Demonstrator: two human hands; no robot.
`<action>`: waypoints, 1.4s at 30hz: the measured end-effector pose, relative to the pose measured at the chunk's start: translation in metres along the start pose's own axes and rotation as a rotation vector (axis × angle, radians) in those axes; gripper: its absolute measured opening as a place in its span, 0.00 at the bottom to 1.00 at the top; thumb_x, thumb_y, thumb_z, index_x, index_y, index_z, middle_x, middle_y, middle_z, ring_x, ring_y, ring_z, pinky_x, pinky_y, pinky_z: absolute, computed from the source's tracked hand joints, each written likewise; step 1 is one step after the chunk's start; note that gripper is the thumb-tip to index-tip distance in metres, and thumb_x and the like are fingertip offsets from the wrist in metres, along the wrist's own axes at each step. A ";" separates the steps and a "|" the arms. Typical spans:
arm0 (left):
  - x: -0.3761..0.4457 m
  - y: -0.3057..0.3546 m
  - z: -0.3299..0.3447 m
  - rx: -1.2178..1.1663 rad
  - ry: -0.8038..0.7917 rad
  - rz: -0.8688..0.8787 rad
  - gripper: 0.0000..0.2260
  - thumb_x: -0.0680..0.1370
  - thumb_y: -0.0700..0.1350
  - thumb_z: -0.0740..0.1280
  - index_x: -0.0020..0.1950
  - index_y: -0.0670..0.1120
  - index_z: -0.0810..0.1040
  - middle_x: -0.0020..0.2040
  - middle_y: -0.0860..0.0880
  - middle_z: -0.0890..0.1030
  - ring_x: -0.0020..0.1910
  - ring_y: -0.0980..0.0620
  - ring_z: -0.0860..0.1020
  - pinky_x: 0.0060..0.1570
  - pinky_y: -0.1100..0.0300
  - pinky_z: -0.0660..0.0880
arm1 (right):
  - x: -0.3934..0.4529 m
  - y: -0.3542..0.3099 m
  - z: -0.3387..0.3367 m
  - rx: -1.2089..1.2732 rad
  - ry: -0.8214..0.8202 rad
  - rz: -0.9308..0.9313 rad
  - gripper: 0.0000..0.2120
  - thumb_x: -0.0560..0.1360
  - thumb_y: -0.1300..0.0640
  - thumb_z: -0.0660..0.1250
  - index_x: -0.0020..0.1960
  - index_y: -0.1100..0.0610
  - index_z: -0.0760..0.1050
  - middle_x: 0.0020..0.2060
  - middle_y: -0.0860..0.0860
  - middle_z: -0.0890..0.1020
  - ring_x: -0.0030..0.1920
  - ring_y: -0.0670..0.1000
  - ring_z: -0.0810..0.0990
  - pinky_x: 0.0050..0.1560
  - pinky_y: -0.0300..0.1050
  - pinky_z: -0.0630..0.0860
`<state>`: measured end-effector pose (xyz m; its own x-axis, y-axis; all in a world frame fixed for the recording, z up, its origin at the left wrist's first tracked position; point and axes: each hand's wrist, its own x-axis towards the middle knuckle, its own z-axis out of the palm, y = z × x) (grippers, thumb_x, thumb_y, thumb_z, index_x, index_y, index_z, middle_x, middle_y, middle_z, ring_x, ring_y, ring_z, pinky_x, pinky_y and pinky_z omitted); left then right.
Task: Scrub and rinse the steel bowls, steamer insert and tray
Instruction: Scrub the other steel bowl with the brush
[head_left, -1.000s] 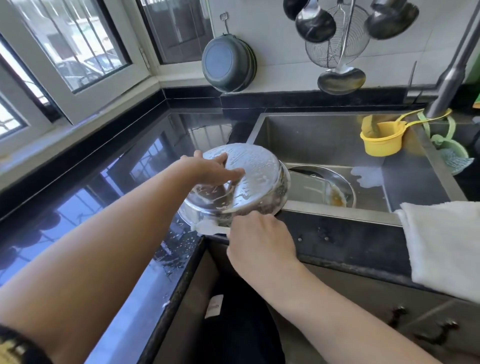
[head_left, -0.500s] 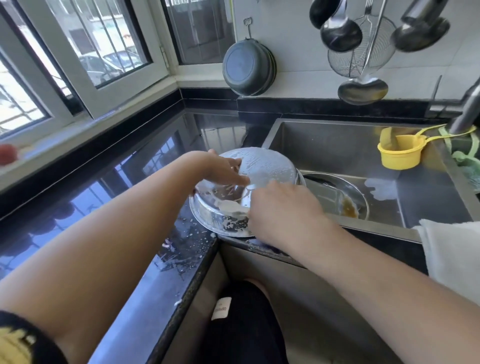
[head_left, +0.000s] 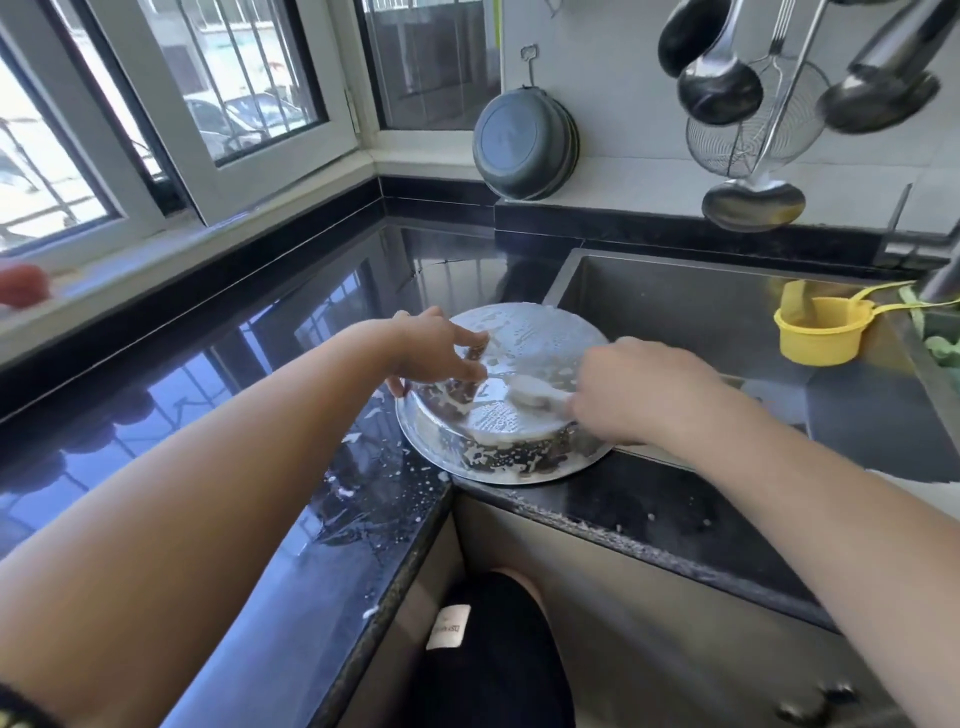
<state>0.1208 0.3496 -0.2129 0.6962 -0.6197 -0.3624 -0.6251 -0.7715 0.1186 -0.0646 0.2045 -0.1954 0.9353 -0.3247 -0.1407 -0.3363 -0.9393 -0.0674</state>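
Steel bowl (head_left: 511, 415) upside down and soapy, sitting on the black counter (head_left: 291, 545) at the corner, right by the edge of the sink (head_left: 675, 301). Left hand (head_left: 434, 349) on the bowl's top and side, fingers curled a bit over it, thumb under the rim, holding it. Right hand (head_left: 641, 395) grasping a white scrubber (head_left: 530, 391), pressed on the bowl's wet bottom. Yellow cup (head_left: 821, 332) hanging inside the sink, well apart from the bowl
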 end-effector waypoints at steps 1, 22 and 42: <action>-0.001 -0.001 0.003 0.023 0.008 -0.005 0.28 0.81 0.67 0.62 0.80 0.69 0.60 0.76 0.49 0.61 0.65 0.43 0.68 0.37 0.57 0.84 | -0.003 0.006 -0.001 0.011 -0.010 0.000 0.10 0.78 0.45 0.62 0.48 0.51 0.77 0.48 0.51 0.78 0.42 0.56 0.74 0.42 0.46 0.71; -0.024 -0.030 0.057 -0.078 0.101 0.110 0.28 0.76 0.77 0.45 0.77 0.78 0.48 0.85 0.57 0.43 0.84 0.48 0.47 0.81 0.45 0.46 | 0.015 0.112 0.017 0.448 -0.147 0.139 0.20 0.83 0.47 0.59 0.43 0.56 0.82 0.34 0.50 0.76 0.32 0.50 0.72 0.24 0.38 0.66; -0.017 0.013 0.060 0.122 0.246 0.141 0.30 0.69 0.81 0.33 0.72 0.82 0.36 0.85 0.52 0.42 0.84 0.46 0.42 0.80 0.42 0.44 | 0.038 0.077 0.031 0.520 -0.185 0.104 0.19 0.86 0.52 0.51 0.38 0.52 0.67 0.36 0.53 0.74 0.33 0.54 0.72 0.31 0.43 0.67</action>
<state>0.0796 0.3592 -0.2606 0.6550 -0.7469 -0.1143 -0.7488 -0.6619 0.0349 -0.0583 0.1231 -0.2367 0.8753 -0.3437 -0.3402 -0.4793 -0.7105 -0.5153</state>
